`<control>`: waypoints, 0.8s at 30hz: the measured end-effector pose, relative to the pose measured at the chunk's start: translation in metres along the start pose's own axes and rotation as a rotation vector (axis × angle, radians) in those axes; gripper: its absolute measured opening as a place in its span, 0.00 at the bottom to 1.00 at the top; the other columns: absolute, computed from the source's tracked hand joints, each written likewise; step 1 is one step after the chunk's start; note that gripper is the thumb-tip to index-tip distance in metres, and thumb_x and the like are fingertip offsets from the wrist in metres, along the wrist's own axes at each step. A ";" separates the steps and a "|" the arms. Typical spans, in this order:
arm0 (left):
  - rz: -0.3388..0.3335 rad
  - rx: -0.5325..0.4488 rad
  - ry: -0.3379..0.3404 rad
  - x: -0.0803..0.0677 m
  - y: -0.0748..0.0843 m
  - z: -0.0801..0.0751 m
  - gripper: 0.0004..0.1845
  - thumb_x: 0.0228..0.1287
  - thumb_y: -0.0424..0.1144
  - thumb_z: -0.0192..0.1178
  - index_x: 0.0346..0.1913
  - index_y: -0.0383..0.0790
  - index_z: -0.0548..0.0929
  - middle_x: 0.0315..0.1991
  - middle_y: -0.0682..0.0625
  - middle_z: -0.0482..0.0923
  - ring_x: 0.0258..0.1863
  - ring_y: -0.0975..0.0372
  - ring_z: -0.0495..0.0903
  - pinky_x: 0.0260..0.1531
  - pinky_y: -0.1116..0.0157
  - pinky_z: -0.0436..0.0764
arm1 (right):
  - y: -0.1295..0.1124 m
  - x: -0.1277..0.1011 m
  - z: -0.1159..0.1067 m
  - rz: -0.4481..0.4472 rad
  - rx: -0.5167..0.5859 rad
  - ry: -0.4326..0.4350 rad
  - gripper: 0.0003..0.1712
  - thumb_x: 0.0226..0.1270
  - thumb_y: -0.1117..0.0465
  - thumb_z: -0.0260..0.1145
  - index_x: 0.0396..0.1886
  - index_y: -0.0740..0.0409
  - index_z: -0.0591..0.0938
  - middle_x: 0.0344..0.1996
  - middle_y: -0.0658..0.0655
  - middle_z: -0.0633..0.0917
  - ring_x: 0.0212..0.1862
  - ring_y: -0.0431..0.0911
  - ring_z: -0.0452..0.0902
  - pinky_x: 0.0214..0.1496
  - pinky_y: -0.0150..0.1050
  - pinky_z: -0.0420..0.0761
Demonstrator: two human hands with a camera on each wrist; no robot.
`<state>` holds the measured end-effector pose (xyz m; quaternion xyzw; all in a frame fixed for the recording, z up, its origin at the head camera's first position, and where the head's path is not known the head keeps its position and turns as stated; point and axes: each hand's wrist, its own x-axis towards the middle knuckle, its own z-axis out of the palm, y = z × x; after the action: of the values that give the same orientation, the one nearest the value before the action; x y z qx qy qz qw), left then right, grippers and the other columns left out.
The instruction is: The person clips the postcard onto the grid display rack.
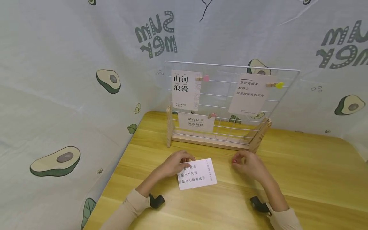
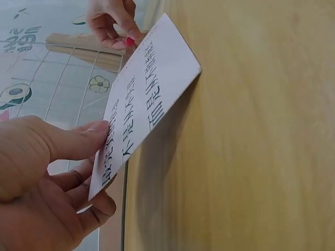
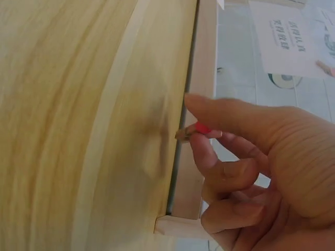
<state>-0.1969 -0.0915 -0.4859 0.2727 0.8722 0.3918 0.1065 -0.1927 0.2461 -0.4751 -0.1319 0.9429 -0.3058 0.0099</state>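
Note:
A white card (image 1: 198, 175) printed with dark characters is pinched at its left end by my left hand (image 1: 176, 163), thumb on top and fingers beneath. The left wrist view shows the card (image 2: 152, 78) tilted, raised above the table. My right hand (image 1: 248, 164) holds a small wooden clothespin (image 3: 184, 134) with a red piece on it between thumb and index finger; the head view shows only its red bit. Behind both hands stands a white wire grid rack (image 1: 221, 92) on a wooden base (image 1: 210, 142).
Three cards hang on the grid: one at upper left (image 1: 184, 92), one at upper right (image 1: 250, 95), and a lower one (image 1: 195, 122). Clothespins with pink (image 1: 205, 78) and yellow (image 1: 279, 85) hearts hold the upper cards. A printed curtain (image 1: 72, 108) borders the wooden table (image 1: 310, 172).

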 end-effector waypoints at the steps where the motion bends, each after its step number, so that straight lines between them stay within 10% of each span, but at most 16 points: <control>1: -0.002 -0.014 0.011 0.000 -0.001 -0.001 0.13 0.69 0.29 0.65 0.54 0.36 0.87 0.38 0.50 0.80 0.36 0.65 0.74 0.39 0.72 0.75 | 0.000 0.000 0.000 0.003 0.003 0.004 0.05 0.65 0.63 0.75 0.36 0.55 0.86 0.31 0.50 0.85 0.33 0.41 0.73 0.35 0.33 0.73; 9: -0.076 -0.060 0.147 0.001 -0.003 -0.009 0.05 0.64 0.32 0.71 0.41 0.37 0.90 0.31 0.51 0.84 0.30 0.66 0.76 0.31 0.73 0.75 | 0.001 0.001 0.000 0.004 -0.005 0.048 0.07 0.67 0.64 0.73 0.42 0.60 0.87 0.35 0.56 0.90 0.31 0.40 0.74 0.31 0.32 0.73; 24: -0.081 -0.063 0.089 -0.001 -0.006 -0.021 0.06 0.67 0.26 0.66 0.42 0.35 0.89 0.38 0.46 0.86 0.35 0.64 0.78 0.35 0.72 0.79 | 0.005 0.004 0.001 -0.001 -0.010 -0.002 0.06 0.61 0.60 0.78 0.37 0.55 0.91 0.30 0.50 0.90 0.23 0.38 0.64 0.22 0.33 0.64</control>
<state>-0.2071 -0.1082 -0.4759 0.2161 0.8736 0.4263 0.0919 -0.1974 0.2485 -0.4782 -0.1328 0.9442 -0.3011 0.0099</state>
